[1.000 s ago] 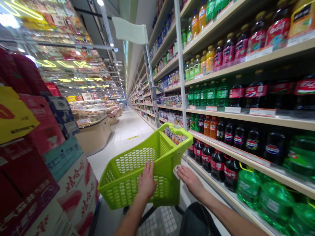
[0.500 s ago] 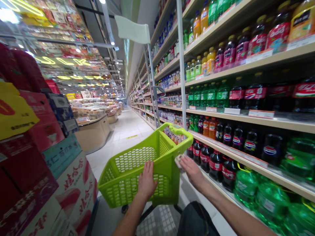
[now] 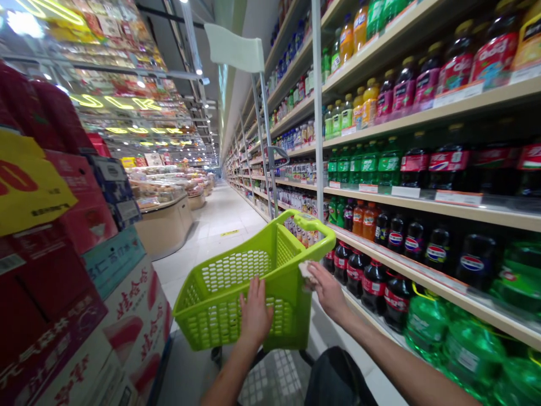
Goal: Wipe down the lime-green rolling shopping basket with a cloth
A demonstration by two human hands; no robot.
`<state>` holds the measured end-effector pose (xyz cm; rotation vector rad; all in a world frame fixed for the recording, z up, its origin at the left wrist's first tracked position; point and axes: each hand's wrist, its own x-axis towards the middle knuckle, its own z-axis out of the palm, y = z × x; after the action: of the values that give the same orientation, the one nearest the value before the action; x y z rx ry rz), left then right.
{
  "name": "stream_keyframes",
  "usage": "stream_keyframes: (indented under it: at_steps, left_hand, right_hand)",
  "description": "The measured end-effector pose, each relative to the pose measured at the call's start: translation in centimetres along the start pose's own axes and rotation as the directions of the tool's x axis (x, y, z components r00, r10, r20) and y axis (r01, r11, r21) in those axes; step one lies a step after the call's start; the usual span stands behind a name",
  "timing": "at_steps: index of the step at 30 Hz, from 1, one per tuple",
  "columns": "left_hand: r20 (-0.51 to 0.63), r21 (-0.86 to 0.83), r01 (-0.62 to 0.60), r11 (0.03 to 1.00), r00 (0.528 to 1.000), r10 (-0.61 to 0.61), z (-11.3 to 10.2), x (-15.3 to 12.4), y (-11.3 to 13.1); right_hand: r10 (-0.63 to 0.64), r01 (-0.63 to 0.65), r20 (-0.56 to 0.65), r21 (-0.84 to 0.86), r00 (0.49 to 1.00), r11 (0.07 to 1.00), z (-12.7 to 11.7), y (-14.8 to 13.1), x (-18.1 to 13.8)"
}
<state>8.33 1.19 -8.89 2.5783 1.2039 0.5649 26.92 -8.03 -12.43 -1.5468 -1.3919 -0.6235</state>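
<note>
A lime-green plastic shopping cart (image 3: 291,316) with perforated sides stands before me, its handle toward the shelves on the right. My left hand (image 3: 256,313) lies on the cart's near side, fingers stretched out over the rim and holding nothing. Against the cart's right end, below the handle, my right hand (image 3: 327,286) presses a crumpled whitish cloth (image 3: 305,272). Part of the cloth is hidden under the fingers. The basket's visible inside shows bare green plastic.
Drink shelves (image 3: 406,192) with many bottles run along the right. Stacked drink cartons (image 3: 127,316) with a yellow price sign (image 3: 31,183) rise at the left. A tall pole sign (image 3: 234,49) stands behind the cart. Round display counters (image 3: 167,223) line the tiled aisle.
My right hand and the cloth have shifted slightly up and inward against the cart's end. The view has turned a little, moving the scene slightly right.
</note>
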Motion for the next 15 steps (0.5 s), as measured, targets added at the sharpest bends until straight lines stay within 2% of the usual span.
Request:
stream_keyframes:
  at_steps: [1,2,3,4,5,6,7,8,9,10,12,13,15]
  left_hand:
    - [-0.012,-0.182,-0.006,0.983,1.000,0.004,0.4,-0.3,1.1]
    - [-0.007,-0.397,-0.007,0.918,1.000,0.005,0.7,-0.5,2.4]
    - [0.044,-0.622,0.040,0.782,0.999,-0.017,0.9,-0.6,3.7]
    - [0.136,-0.801,0.135,0.583,0.990,-0.043,1.1,-0.7,4.8]
    - [0.209,-0.909,0.216,0.355,0.976,-0.058,1.2,-0.7,5.8]
    - [0.284,-0.948,0.290,0.133,0.957,-0.064,1.3,-0.7,6.4]
    - [0.346,-0.938,0.343,-0.050,0.936,-0.068,1.3,-0.7,6.7]
    - [0.396,-0.908,0.379,-0.178,0.915,-0.072,1.2,-0.7,6.7]
    - [0.436,-0.878,0.406,-0.253,0.897,-0.074,1.2,-0.7,6.5]
    - [0.464,-0.859,0.428,-0.282,0.883,-0.071,1.2,-0.7,6.1]
    - [0.484,-0.858,0.456,-0.234,0.872,-0.072,1.3,-0.8,5.1]
    - [0.472,-0.874,0.452,-0.178,0.876,-0.100,1.4,-0.8,4.8]
    - [0.422,-0.906,0.416,-0.073,0.888,-0.181,1.5,-0.8,4.4]
  right_hand:
    - [0.097,-0.095,-0.044,0.059,0.994,0.994,-0.1,-1.0,1.3]
    - [0.185,-0.175,-0.071,0.127,0.980,0.976,0.1,-2.0,2.4]
    - [0.256,-0.237,-0.078,0.192,0.964,0.952,0.4,-3.1,3.0]
    - [0.299,-0.274,-0.069,0.248,0.952,0.929,0.7,-4.2,3.2]
    - [0.317,-0.289,-0.053,0.289,0.947,0.913,1.1,-5.1,3.0]
    - [0.315,-0.289,-0.036,0.312,0.948,0.905,1.4,-5.9,2.5]
    - [0.300,-0.277,-0.023,0.323,0.954,0.905,1.6,-6.4,1.8]
    - [0.280,-0.261,-0.011,0.331,0.960,0.907,1.7,-6.7,1.0]
    - [0.266,-0.250,0.001,0.343,0.964,0.905,1.6,-6.9,0.4]
    - [0.270,-0.256,0.014,0.366,0.963,0.895,1.4,-6.8,0.0]
    - [0.358,-0.342,0.055,0.459,0.932,0.820,0.7,-6.5,-0.3]
    - [0.438,-0.413,0.084,0.527,0.895,0.743,0.3,-6.4,-0.1]
    - [0.600,-0.544,0.176,0.665,0.781,0.513,-0.3,-6.3,0.5]
